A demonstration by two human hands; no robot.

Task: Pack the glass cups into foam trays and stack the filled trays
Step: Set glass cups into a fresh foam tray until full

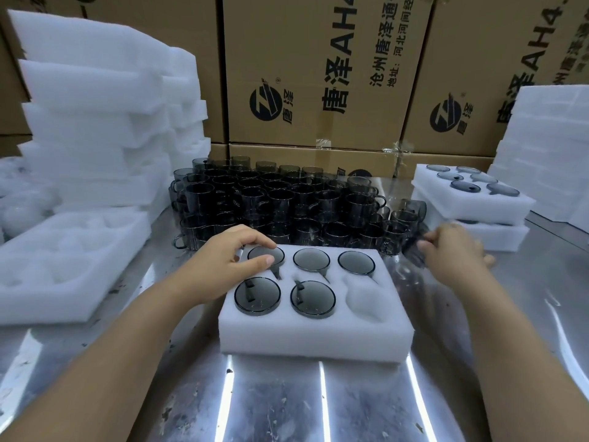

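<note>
We are leaning over a shiny metal table (318,406), its scratched surface throwing back long strips of light, and working on a thick white foam tray (314,334) with six round pockets. Five of those pockets are holding smoky grey glass cups, smooth and circular, sunk flush into the soft, grainy foam; the sixth pocket (363,299), nearest our right forearm, is sitting bare.

Our left hand (234,255) is resting on the tray's far left corner, thumb and fingers closing lightly around the rim of the seated cup (267,255) directly beneath the fingertips. The other four packed cups are lying just to the right of and below that grip.

Our right hand (452,250) is reaching just past the tray's far right corner, blurred in motion; a dark, smeared glass cup (414,250) is showing against its fingers, though we cannot tell how firmly the fingers are closing on it. Beyond both hands, a crowded cluster of loose cups (277,202) is standing upright, handles jutting out.

Right of the right hand, two filled trays (471,205) are sitting stacked. Left of the left hand, an unfilled tray (63,269) is lying before a ragged tower of foam (95,116). Printed cardboard cartons (318,74) are walling the back.
</note>
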